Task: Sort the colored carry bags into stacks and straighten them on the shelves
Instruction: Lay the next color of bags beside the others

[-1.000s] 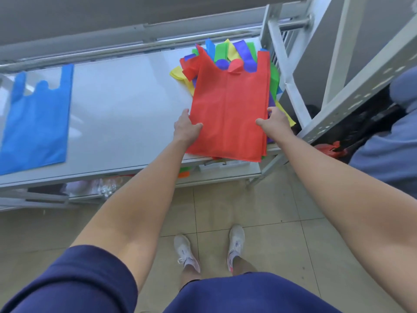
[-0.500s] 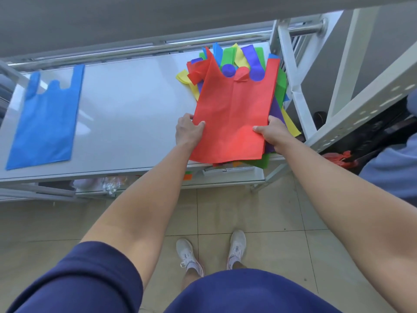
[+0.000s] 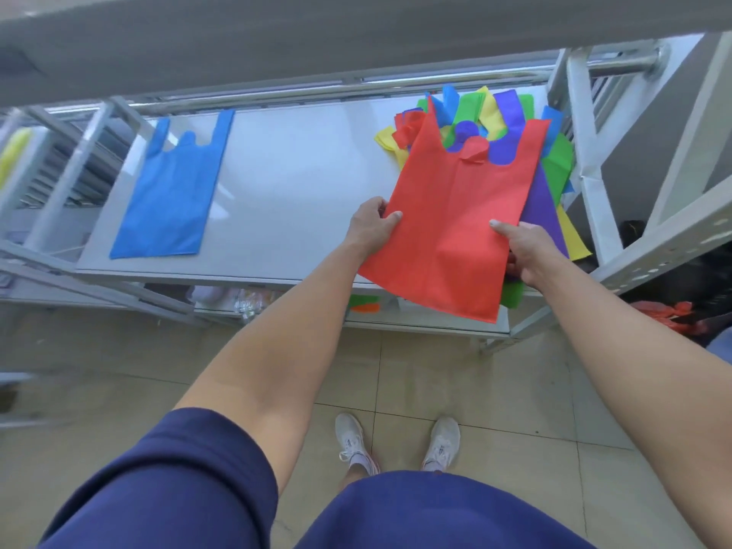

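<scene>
At the right end of the grey shelf [image 3: 297, 184]: one red carry bag [image 3: 455, 215], handles far, near edge hanging past the shelf's near rim, over a mixed pile [image 3: 556, 168] of green, yellow, purple and blue bags. The left hand [image 3: 370, 227] pinches the bag's left edge, thumb on top. The right hand [image 3: 527, 251] grips its right edge, thumb on top, fingers curled beneath. At the left end, well apart: one blue carry bag [image 3: 170, 192], flat, handles far. Lower shelf: green and orange scraps [image 3: 364, 303], partly hidden.
</scene>
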{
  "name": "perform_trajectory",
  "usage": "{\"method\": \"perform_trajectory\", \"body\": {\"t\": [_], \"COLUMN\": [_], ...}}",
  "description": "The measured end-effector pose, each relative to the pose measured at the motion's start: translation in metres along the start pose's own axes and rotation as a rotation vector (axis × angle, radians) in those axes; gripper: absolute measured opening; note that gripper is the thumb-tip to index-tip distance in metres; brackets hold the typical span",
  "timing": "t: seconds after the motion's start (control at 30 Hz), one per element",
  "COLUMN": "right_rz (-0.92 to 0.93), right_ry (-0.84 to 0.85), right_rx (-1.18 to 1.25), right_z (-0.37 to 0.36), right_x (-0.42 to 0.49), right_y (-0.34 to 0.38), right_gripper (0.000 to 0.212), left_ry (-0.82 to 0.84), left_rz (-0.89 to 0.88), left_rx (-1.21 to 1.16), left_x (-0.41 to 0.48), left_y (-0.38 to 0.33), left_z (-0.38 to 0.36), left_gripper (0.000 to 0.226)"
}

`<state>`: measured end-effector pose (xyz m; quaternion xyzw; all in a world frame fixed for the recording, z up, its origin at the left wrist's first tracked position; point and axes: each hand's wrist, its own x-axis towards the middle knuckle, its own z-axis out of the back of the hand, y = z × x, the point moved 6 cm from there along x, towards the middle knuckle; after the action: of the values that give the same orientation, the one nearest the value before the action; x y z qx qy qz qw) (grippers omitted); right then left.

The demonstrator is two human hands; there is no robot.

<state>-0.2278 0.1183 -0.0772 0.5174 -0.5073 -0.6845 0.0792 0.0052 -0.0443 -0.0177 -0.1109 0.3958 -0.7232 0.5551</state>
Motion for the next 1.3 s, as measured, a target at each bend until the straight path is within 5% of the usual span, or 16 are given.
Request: {"method": "perform_trajectory", "body": {"t": [0.13,0.47,1.07,1.3], "right_rz": [0.068,0.287,0.472,0.168], "right_ry": [0.043,0.153,0.229,0.224], "right_rx": [-0.05,-0.181,-0.559,-0.466], "right_z": [-0.028,-0.091,-0.233,-0.322], "right_x": [0.0,-0.029,-0.007,0.006], "right_y": [0.003,0.039,0.057,0.003], "right_gripper": [0.002,0.014,0.043,0.022], "left_ry": [-0.001,-0.145,-0.259,-0.292], "left_rz": [0.029,0.084,0.245,0.35], "left_rx": [-0.001,-0.011,-0.407,-0.29], "left_x": [-0.015,-0.058,-0.062,-0.016], "left_y": [0.005,0.035,0.181,0.265], "left_z": [0.022,0.101,0.163,0.185], "left_gripper": [0.024,0.028,0.042,0.053]}}
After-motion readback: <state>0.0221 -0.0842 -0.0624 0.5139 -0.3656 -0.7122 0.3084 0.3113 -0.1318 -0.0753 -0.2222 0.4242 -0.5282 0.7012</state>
